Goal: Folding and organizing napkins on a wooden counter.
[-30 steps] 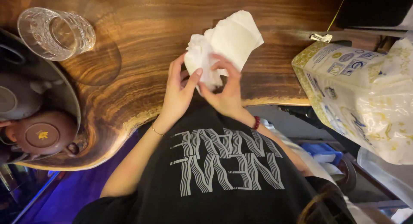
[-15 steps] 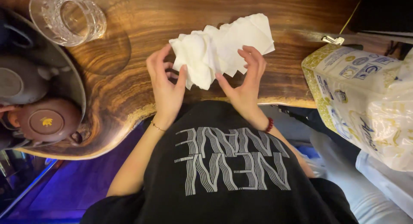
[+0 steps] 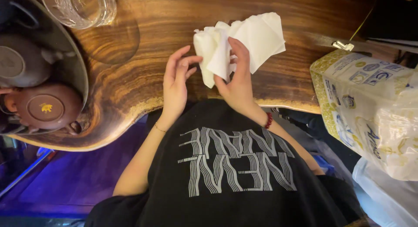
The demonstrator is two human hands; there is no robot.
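A crumpled white paper napkin (image 3: 257, 37) lies over the wooden table (image 3: 174, 18), partly bunched at its left end. My right hand (image 3: 237, 81) pinches the bunched part between thumb and fingers. Just to the left, my left hand (image 3: 176, 85) rests on the table's near edge with fingers spread, its fingertips almost touching the napkin but holding nothing.
A cut-glass tumbler (image 3: 80, 7) stands at the far left of the table. A dark round tray (image 3: 72, 61) at the left edge carries brown clay teapots (image 3: 43, 107). A plastic-wrapped pack of paper goods (image 3: 370, 109) sits to the right, off the table's edge.
The napkin was spread wide between both hands; now it is bunched. My left hand has let go and drawn back, while my right hand has gathered the napkin's left part.
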